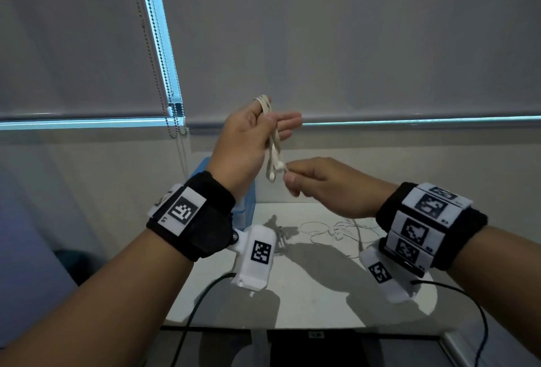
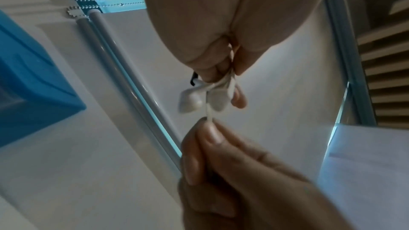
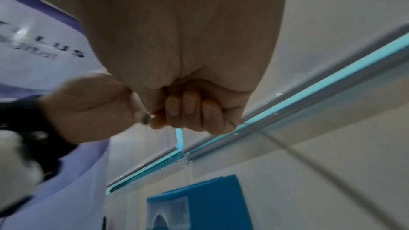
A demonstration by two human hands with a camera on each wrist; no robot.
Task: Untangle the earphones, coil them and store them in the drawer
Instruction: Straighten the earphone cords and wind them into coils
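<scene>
Hanging almost straight down from the raised left hand point(image 1: 248, 138), a bundle of thin white wired earphones point(image 1: 270, 144) is held in the air above the white tabletop point(image 1: 307, 302), its loops caught over the fingers at the top and its long axis running close to vertical. The left hand is curled round the cable, with the two glossy white earbuds point(image 2: 200, 100) dangling just below its fingers. Directly beneath them, the right hand point(image 1: 319, 185) is held lower and slightly to the right, its thumb and fingertips pinched on a short end of white cord, the other fingers folded into the palm. The two hands are near each other, joined by that short stretch of cord. The coil appears largely wound, so the step in hand is judged to be the tucking or wrapping of the loose end; the right hand is the one nearer to that end. A second tangle of thin white cable point(image 1: 333, 230) is seen lying on the tabletop below the hands. A blue plastic drawer unit point(image 1: 240, 205) stands on the tabletop behind the left wrist, so the bundle would have to be carried down and to the left for storing.
</scene>
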